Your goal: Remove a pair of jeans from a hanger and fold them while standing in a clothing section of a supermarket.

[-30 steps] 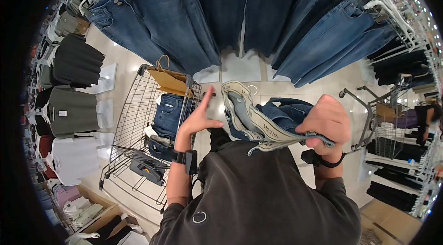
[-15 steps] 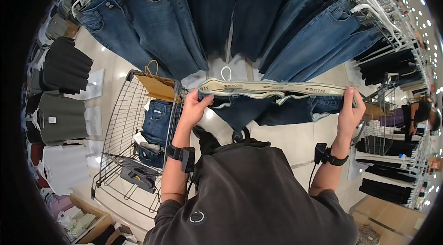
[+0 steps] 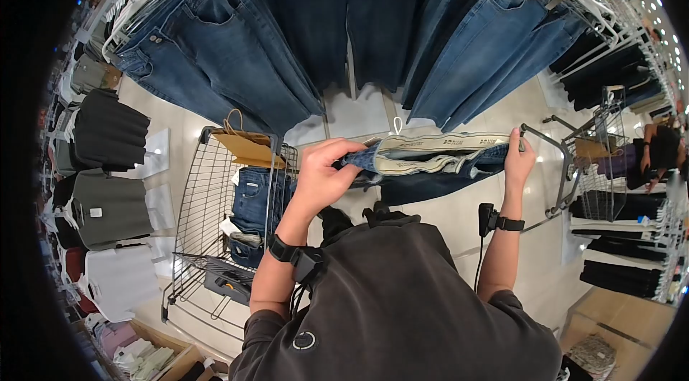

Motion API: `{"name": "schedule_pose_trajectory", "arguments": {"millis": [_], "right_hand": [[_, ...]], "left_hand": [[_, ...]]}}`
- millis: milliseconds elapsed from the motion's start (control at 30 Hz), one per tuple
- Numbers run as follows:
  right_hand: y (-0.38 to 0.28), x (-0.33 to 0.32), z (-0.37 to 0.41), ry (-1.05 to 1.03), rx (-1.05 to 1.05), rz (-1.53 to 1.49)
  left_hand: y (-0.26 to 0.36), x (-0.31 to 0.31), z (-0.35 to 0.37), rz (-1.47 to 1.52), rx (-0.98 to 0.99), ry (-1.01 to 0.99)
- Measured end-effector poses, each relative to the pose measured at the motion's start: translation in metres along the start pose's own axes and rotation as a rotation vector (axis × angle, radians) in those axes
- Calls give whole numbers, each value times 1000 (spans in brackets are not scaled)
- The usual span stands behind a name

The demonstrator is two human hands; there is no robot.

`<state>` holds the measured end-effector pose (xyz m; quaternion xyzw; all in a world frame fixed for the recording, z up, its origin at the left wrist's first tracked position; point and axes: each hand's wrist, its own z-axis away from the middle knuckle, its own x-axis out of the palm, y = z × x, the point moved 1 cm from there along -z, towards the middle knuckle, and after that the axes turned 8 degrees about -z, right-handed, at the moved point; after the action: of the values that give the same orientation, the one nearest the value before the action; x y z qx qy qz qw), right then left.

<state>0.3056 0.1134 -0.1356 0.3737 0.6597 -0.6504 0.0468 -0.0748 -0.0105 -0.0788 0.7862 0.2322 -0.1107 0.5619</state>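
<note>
Glossy pale floor tiles point(image 3: 470, 234) lay under a dark wire-mesh shopping cart point(image 3: 194, 205); hanging blue jeans point(image 3: 222, 44) stood beyond the cart. To the cart's right, dark-blue denim jeans with cream waistband lining point(image 3: 423, 191) were suspended, the left hand point(image 3: 326, 173) and right hand point(image 3: 519, 160) gripping opposite waistband ends. Judged risk: a slackened finger hold could drop one end.

The tiled floor point(image 3: 459, 227) bears a wire cart point(image 3: 274, 180); inside it are folded jeans point(image 3: 252, 194) and a brown paper bag point(image 3: 247, 148).
</note>
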Motion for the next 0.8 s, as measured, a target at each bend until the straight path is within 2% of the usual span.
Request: {"name": "schedule_pose_trajectory", "arguments": {"millis": [33, 133, 200, 267, 300, 367, 433, 533, 633, 800], "right_hand": [[4, 0, -1, -31, 38, 26], [-8, 5, 13, -98, -230, -201], [-71, -1, 46, -373, -394, -278], [-120, 12, 80, -578, -716, -480], [-137, 18, 100, -629, -757, -364], [-146, 35, 123, -671, -778, -258], [-135, 59, 132, -666, -746, -286], [-136, 60, 130, -728, -748, -316], [-138, 64, 134, -635, -760, -376], [-145, 66, 134, -476, -684, -455]], "left_hand": [[2, 3, 0, 24, -7, 3], [13, 10, -6, 61, -41, -47], [18, 15, -8, 28, -65, -93], [18, 24, -10, 30, -45, -94], [18, 29, -10, 42, -16, -64], [24, 31, -10, 40, -38, -82], [30, 27, -11, 21, -55, -71], [25, 20, -7, 34, -109, -26], [21, 14, -4, 71, -132, -73], [22, 0, -8, 89, 3, -85]]}}
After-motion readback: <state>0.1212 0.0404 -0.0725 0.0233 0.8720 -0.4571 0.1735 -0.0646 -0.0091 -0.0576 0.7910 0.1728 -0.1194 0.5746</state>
